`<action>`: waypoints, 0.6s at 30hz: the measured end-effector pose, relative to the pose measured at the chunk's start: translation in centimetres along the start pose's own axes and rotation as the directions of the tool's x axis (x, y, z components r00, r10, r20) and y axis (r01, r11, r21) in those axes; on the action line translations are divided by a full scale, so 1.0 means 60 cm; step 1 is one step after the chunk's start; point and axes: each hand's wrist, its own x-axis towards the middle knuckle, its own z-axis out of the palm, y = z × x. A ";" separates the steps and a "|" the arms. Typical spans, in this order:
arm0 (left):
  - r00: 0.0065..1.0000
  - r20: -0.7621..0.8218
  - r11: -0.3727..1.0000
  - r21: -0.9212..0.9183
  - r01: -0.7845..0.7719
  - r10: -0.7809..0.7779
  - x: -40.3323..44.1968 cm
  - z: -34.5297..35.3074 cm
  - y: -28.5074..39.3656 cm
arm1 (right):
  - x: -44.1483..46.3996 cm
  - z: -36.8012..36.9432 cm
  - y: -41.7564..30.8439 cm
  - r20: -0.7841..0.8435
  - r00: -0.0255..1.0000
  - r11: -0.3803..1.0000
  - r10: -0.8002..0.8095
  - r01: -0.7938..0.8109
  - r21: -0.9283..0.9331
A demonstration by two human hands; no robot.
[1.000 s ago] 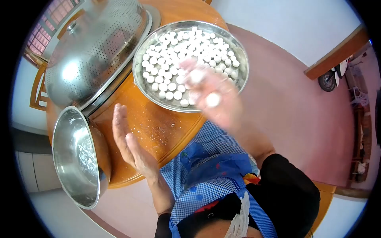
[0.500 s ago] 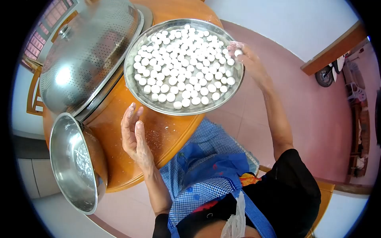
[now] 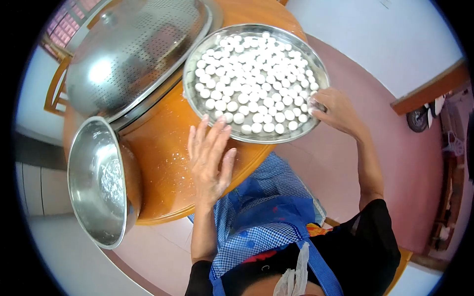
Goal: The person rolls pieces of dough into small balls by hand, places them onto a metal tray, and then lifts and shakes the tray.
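Observation:
A round metal tray [image 3: 190, 91] holds many small white dough balls [image 3: 254, 79] spread over its floor. At the tray's right rim is my right hand [image 3: 338, 111], its thumb and fingers curled together around a white dough ball, partly hidden by the fingers. My left hand [image 3: 210, 160] is open, fingers spread and dusted with white. Its fingertips reach the tray's near-left rim; whether they press on it I cannot tell.
The orange wooden table [image 3: 165, 182] has white powder scattered on it. A deep metal bowl [image 3: 131, 172] is at its left edge. Behind that stands a large perforated metal dome cover [image 3: 133, 54]. A blue checked apron [image 3: 266, 237] covers my front.
My left hand has moved right and up to the tray's rim, its fingers spreading. My right hand has gone lower along the right rim. The view has shifted, so tray and table appear further right.

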 end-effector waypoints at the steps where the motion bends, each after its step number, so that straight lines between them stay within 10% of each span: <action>1: 1.000 0.005 1.000 0.016 0.001 -0.001 0.000 0.001 0.000 | 0.002 -0.003 0.000 0.004 1.000 1.000 -0.022 0.022 0.005; 18: 0.996 0.088 1.000 -0.006 0.029 -0.028 -0.003 -0.004 -0.005 | 0.197 0.015 -0.031 -0.061 0.986 0.986 -0.156 0.159 0.057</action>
